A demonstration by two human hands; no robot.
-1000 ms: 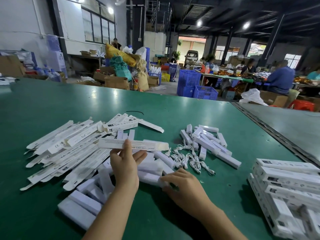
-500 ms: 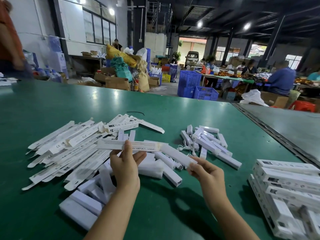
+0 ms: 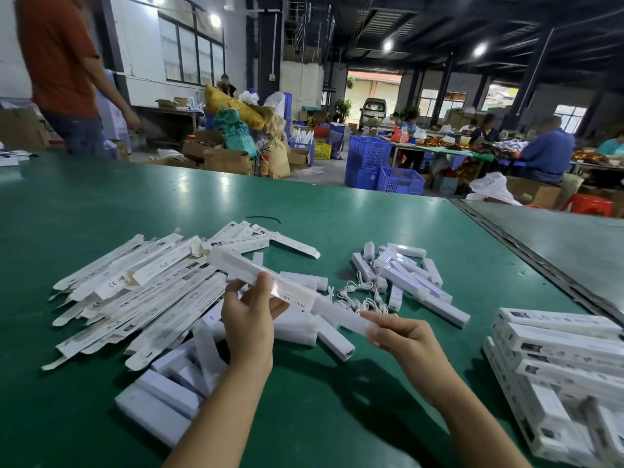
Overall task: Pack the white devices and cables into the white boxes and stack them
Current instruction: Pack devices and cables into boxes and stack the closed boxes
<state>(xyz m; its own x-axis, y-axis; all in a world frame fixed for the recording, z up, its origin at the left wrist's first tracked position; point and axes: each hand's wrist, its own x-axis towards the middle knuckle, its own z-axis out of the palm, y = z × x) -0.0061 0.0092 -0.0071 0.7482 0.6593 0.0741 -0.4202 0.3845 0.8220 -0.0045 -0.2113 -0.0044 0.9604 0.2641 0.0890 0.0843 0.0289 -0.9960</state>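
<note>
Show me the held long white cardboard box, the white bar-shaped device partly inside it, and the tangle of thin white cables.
long white cardboard box (image 3: 236, 265): head view, its far half.
white bar-shaped device (image 3: 339, 315): head view, exposed middle.
tangle of thin white cables (image 3: 363, 300): head view, centre.

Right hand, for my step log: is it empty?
No, the right hand pinches a white device at the end of the box.

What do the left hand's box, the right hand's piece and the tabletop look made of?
Box: thin cardboard, white with print, slight sheen, folded edges. Piece: likely plastic, smooth plain white; blur hides detail. Tabletop: glossy green surface with bright glare; material uncertain, perhaps vinyl or paint.
</note>
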